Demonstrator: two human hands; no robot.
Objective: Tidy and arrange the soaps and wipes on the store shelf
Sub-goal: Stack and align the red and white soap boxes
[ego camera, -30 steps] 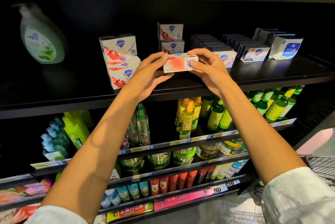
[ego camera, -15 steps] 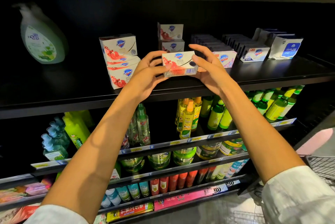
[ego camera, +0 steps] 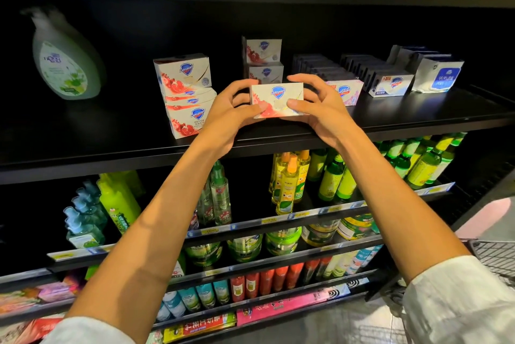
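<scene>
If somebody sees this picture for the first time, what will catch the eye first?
First, the two hands, left hand and right hand, holding one soap box between them at the middle of the black shelf. Next, the stack of soap boxes to its left, and the green bottle far left.

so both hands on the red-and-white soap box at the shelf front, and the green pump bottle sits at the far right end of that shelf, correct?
Not quite. The head view shows the green pump bottle at the far left end of that shelf, not the right. The rest stands: the left hand and right hand both hold the red-and-white soap box at the shelf front.
</scene>
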